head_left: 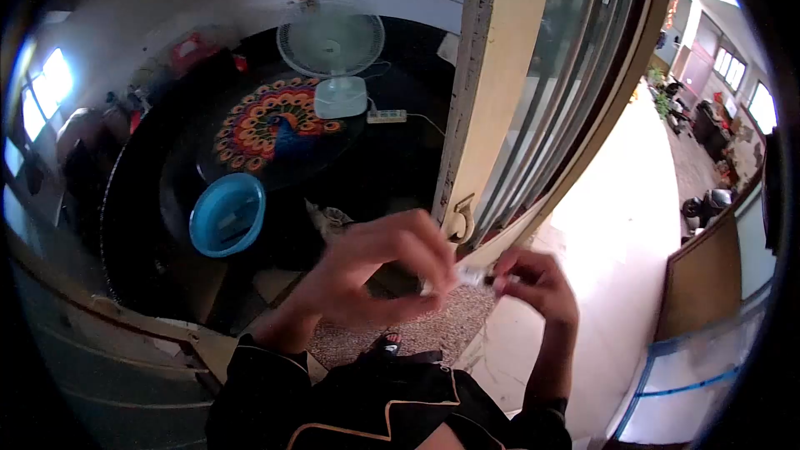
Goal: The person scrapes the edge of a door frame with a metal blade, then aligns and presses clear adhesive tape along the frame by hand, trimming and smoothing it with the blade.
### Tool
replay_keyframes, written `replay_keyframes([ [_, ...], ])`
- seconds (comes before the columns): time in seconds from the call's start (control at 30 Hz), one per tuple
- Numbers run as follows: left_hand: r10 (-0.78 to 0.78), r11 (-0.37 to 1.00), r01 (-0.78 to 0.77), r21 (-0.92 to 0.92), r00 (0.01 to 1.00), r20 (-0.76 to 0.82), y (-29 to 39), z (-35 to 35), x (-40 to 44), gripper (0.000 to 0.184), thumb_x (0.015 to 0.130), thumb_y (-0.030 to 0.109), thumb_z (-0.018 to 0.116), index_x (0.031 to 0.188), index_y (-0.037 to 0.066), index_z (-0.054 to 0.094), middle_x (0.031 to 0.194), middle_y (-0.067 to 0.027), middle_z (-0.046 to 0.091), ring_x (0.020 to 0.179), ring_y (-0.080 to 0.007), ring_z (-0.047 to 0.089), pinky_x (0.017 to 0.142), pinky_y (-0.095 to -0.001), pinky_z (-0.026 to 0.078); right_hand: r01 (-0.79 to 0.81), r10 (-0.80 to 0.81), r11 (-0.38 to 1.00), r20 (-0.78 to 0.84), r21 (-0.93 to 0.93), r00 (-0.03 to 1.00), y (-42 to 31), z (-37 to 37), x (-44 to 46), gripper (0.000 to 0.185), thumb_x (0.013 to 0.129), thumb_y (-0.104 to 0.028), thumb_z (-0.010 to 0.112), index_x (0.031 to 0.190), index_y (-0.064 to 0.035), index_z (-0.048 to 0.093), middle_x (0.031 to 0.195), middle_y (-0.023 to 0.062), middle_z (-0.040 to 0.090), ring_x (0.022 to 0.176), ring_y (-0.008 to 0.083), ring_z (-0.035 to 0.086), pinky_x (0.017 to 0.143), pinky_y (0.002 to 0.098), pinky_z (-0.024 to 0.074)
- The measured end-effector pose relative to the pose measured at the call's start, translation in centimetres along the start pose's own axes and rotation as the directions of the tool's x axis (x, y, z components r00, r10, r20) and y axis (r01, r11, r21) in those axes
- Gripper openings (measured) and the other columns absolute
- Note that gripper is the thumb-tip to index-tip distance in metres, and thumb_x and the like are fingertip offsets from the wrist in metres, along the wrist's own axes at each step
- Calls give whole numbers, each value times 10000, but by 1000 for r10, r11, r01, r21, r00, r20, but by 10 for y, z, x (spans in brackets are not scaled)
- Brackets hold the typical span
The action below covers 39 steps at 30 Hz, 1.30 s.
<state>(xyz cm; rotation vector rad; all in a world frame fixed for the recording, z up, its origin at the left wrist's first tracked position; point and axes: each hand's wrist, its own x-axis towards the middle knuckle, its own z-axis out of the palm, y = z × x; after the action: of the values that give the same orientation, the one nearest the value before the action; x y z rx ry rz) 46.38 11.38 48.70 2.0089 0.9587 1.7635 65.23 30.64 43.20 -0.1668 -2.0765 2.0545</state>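
Close to the camera, the left hand (367, 271) is up with its thumb and first finger bent into a ring. The tips of the ring come near each other, right by one end of a small see-through piece (473, 276). It is blurry there, so I cannot tell if those tips pinch it. The right hand (543, 287) holds the other end, which is dark, between its thumb and finger. The small piece is between the two hands, and it is too blurry to say just what it is.

Under the hands is a black shirt (350, 404) with gold lines on it. Past the shirt, a foot in a sandal (389, 345) is on the speckled floor (458, 317). Just past the hands is a cream door frame (496, 100) with a metal latch (461, 219), and to the right of it is a window with bars (575, 67).

On the left side is a big black table (400, 171) with a bright peacock picture (287, 129). A blue tub (206, 221) sits there with dark things inside. A pale green fan (332, 40) stands near a white power strip (387, 117). Far off to the right are green plants (662, 103).
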Motion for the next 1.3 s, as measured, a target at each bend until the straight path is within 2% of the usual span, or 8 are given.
replay_keyframes([
  [0.03, 162, 969, -174, -175, 984, -80, 9, -5, 3, 139, 857, 174, 685, 868, 56, 613, 960, -103, 594, 855, -224, 609, 732, -311, 532, 132, -135, 991, -96, -33, 986, -15, 2, 7, 77, 848, -35, 685, 894, 3, 636, 847, 46, 637, 813, 119, 620, 727, 258, 504],
  [0.1, 3, 725, 15, -689, 1000, 24, 47, -11, 12, 169, 888, 216, 656, 961, 73, 605, 947, -109, 597, 813, -229, 602, 698, -311, 531, 215, -322, 854, -156, -475, 934, -58, 7, 24, 66, 847, -66, 691, 873, -13, 662, 814, 72, 651, 790, 122, 627, 683, 263, 490],
  [0.3, 636, 339, -397, -853, 765, -103, 36, -3, 40, 565, 905, 460, 591, 1333, 148, 392, 880, -71, 598, 802, -148, 523, 713, -241, 454, 279, -571, 627, -185, -728, 800, -131, 37, 72, 84, 863, -103, 673, 850, -26, 641, 735, 43, 631, 678, 84, 608, 632, 241, 488],
  [0.57, 79, 456, -87, -885, 995, -57, 85, -27, -11, 296, 911, 348, 600, 1068, 111, 518, 812, -70, 577, 643, -145, 495, 563, -248, 424, 111, -613, 531, -290, -840, 735, -141, 41, 88, 122, 886, -173, 676, 864, -54, 658, 688, 13, 629, 632, 42, 578, 565, 192, 456],
  [0.87, -464, 236, -76, -969, 867, -181, 103, -37, -35, 149, 881, 237, 669, 785, 123, 660, 792, -78, 584, 535, -151, 499, 452, -260, 418, 100, -582, 598, -346, -795, 736, -143, 43, 89, 111, 874, -146, 687, 844, -41, 664, 683, 14, 637, 627, 40, 573, 573, 187, 457],
  [1.03, 134, 610, -111, -784, 990, -36, -7, -86, 13, 272, 933, 296, 573, 1135, 115, 556, 961, -62, 557, 643, -135, 497, 530, -285, 445, 75, -692, 470, -315, -879, 650, -152, 48, 88, 105, 860, -143, 702, 840, -44, 672, 676, 20, 637, 614, 37, 568, 546, 189, 442],
  [1.17, -71, 985, -1, -175, 909, -410, -67, -82, 58, 472, 867, 349, 690, 1148, -9, 563, 988, -128, 621, 824, -163, 635, 722, -260, 518, -2, -594, 515, -360, -857, 719, -150, 47, 87, 108, 860, -150, 704, 835, -51, 671, 669, 25, 648, 588, 38, 580, 547, 186, 453],
  [1.3, -131, 974, 57, -218, 931, -341, -94, -67, 81, 485, 890, 373, 648, 1211, 16, 584, 1153, -140, 622, 1084, -192, 594, 862, -337, 519, 38, -579, 549, -347, -835, 738, -152, 47, 88, 105, 863, -153, 702, 833, -57, 671, 670, 24, 653, 585, 40, 586, 539, 182, 450],
])
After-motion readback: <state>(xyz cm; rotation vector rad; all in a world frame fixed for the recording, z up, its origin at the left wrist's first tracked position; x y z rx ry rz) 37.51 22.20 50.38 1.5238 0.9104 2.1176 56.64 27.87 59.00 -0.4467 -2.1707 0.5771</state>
